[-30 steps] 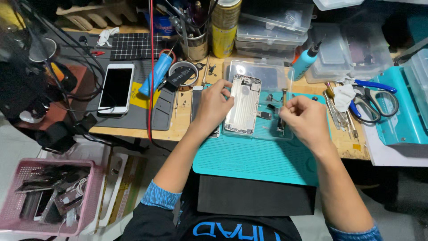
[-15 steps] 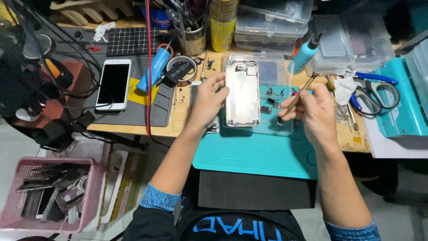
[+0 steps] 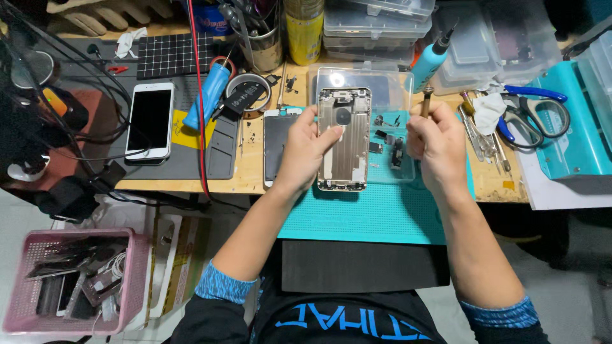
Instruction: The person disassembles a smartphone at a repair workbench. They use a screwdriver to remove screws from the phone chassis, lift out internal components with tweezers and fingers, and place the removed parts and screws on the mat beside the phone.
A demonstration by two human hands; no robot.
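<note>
Phone shell, opened, silver, inner side up: left hand grips it by its left edge, fingers curled over the edge onto the inside, thumb at the top left corner. Shell is lifted a bit, upright along the view, over a clear tray and the teal mat.

Right hand is closed around a thin tool, a screwdriver by the look of it. Handle end sticks up out of the fist; tip is hidden, can't tell where it points. Hand sits just right of the shell, not touching it.

Small loose parts lie in the tray between the two hands. Dark screen panel lies flat just left of the left hand, partly under it.

Rest of the tabletop:
- white phone, face up, on a grey mat far left
- blue tube tilted beside it, tape roll next to that
- red cable running down over the tabletop edge
- light blue driver standing tilted behind the tray
- blue scissors and tweezers to the right
- teal box far right
- clear boxes stacked at the back, yellow can beside them

Pink basket with old phone parts sits on the floor, lower left.
</note>
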